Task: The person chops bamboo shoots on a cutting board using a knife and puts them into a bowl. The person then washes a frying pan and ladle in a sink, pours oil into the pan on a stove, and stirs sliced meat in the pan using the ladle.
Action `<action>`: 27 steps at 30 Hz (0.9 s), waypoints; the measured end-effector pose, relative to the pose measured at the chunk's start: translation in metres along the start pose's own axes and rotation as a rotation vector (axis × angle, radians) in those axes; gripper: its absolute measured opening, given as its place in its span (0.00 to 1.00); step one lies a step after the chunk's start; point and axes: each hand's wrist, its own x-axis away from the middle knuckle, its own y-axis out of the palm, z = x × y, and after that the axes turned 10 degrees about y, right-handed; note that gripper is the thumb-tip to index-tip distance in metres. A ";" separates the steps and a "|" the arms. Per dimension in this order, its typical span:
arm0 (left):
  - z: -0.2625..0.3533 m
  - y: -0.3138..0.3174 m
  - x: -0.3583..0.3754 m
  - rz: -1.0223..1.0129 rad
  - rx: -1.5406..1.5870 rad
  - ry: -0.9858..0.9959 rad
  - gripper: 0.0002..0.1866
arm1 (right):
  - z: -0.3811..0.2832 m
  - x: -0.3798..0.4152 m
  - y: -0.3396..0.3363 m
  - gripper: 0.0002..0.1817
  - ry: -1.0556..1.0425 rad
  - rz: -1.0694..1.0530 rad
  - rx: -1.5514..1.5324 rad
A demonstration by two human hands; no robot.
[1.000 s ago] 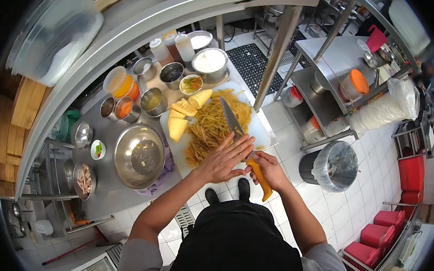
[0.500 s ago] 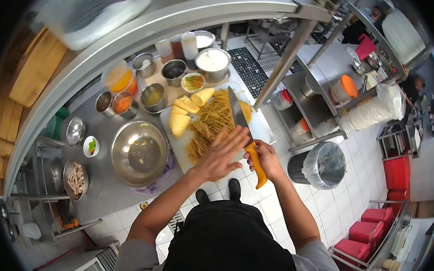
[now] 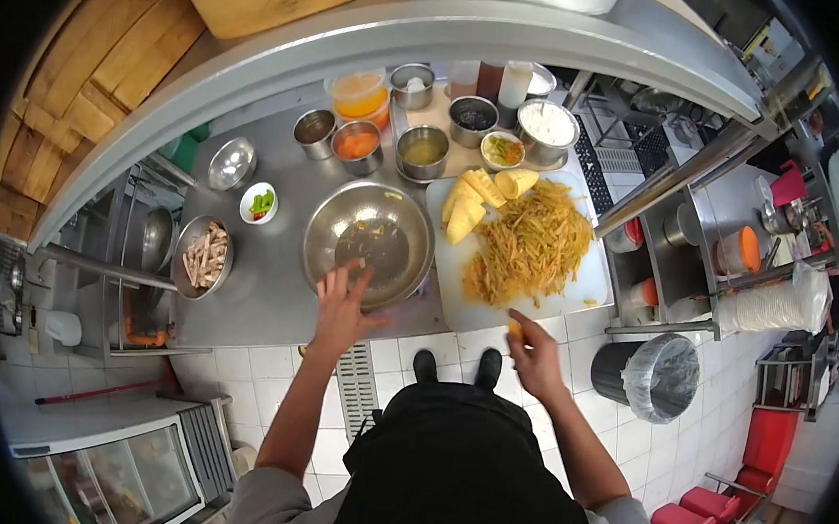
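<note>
My left hand (image 3: 341, 315) has its fingers spread at the near rim of a wide metal bowl (image 3: 331, 220), which holds a few small scraps. In my right hand (image 3: 538, 358), at the near edge of the white cutting board (image 3: 449, 288), is the kitchen knife; only a bit of its orange-yellow handle (image 3: 514, 329) shows, and I cannot make out the blade. A large heap of yellowish-brown shreds (image 3: 531, 242) covers much of the board. Pale yellow chunks (image 3: 463, 212) lie at its back left.
Behind the board stand a metal pot of white powder (image 3: 548, 124), a small bowl of cut vegetables (image 3: 502, 151) and several metal containers. On the left are a bowl of pale strips (image 3: 206, 257) and a small white bowl (image 3: 259, 204). A shelf rail (image 3: 386, 27) arches overhead; a lined bin (image 3: 660, 378) stands right.
My left hand has moved left from beside the knife to the metal bowl. The knife has come down off the heap to the board's near edge. The view has shifted left.
</note>
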 end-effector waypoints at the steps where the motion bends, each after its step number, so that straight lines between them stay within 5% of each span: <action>1: -0.011 0.002 0.018 -0.059 -0.016 0.017 0.20 | -0.006 -0.001 0.018 0.24 -0.131 0.053 0.087; 7: -0.049 -0.003 0.079 -0.120 -0.032 0.048 0.11 | -0.032 -0.030 0.093 0.25 -0.196 0.099 0.114; 21: -0.056 -0.043 0.114 -0.188 0.013 -0.003 0.22 | 0.008 -0.111 0.226 0.38 -0.244 0.261 0.325; 25: -0.007 -0.071 0.071 -0.130 0.092 -0.103 0.36 | -0.039 -0.072 0.126 0.30 -0.154 0.026 0.220; 27: 0.031 -0.064 0.055 -0.051 0.297 -0.188 0.43 | -0.014 -0.085 0.052 0.29 -0.351 0.121 0.185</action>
